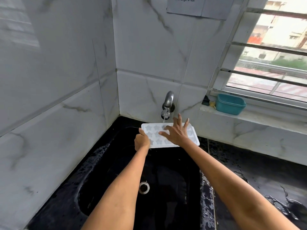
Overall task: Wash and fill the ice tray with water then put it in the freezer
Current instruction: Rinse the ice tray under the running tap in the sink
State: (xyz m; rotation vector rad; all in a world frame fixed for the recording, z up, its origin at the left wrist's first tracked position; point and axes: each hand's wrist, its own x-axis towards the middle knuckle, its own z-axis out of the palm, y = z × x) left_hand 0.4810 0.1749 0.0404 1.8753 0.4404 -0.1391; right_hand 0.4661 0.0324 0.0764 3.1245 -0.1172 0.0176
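White ice tray [154,130] under running tap [168,103]: left hand [141,141] grips its edge, right hand [176,131] spread flat; wall notice [184,4] reads "and align it flat".

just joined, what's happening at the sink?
A person is holding a white ice tray with star-shaped cells under a running tap, above a black sink. The left hand grips the tray's left end. The right hand lies across the top with fingers spread, apparently rubbing the cells. Water is falling onto the tray's far edge. This looks like the washing stage; how full the cells are cannot be told. A teal tub sits on the window ledge.
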